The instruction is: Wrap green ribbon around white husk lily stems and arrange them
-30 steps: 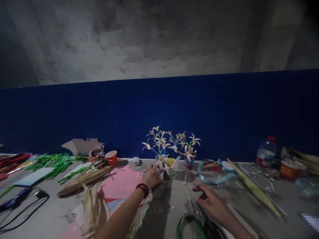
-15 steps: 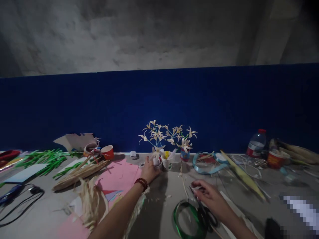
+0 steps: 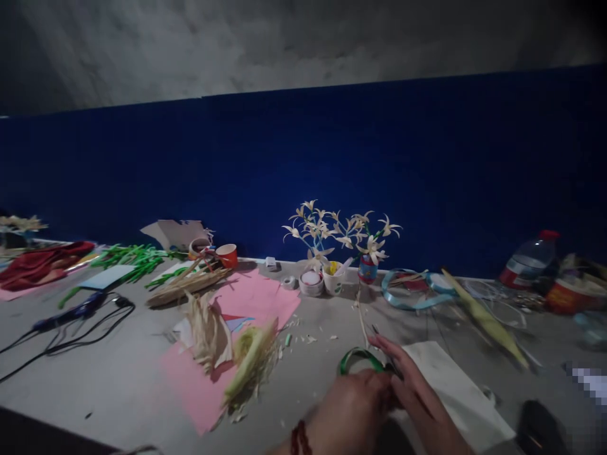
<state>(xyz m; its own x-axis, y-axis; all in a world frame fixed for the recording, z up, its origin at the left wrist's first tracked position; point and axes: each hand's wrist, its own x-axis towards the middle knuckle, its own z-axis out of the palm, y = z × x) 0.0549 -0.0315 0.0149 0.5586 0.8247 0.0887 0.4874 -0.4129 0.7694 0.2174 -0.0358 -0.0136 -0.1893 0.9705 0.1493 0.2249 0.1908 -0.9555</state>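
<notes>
My left hand (image 3: pixel 353 404) is curled at the near edge of the grey table (image 3: pixel 118 379), closed on the near side of a green ribbon roll (image 3: pixel 359 356). A red bead bracelet sits on that wrist. My right hand (image 3: pixel 410 392) lies right beside it, fingers together and pointing up-left over a pair of scissors (image 3: pixel 378 332); only the thin blades show past the fingertips. The two hands touch over the roll. A white sheet of paper (image 3: pixel 455 388) lies under my right forearm.
Husk flowers (image 3: pixel 341 230) stand in small cups by the blue wall, next to a tape roll (image 3: pixel 312 282). Pink paper (image 3: pixel 256 297) holds husk strips (image 3: pixel 206 328). Left: black cable (image 3: pixel 71 335), green stems (image 3: pixel 133 256), red cup (image 3: pixel 227 254). Right: blue ribbon (image 3: pixel 408 298), bottle (image 3: pixel 526 262).
My left hand left the cups at the back and came down to the green ribbon roll beside my right hand. The view dropped and swung left.
</notes>
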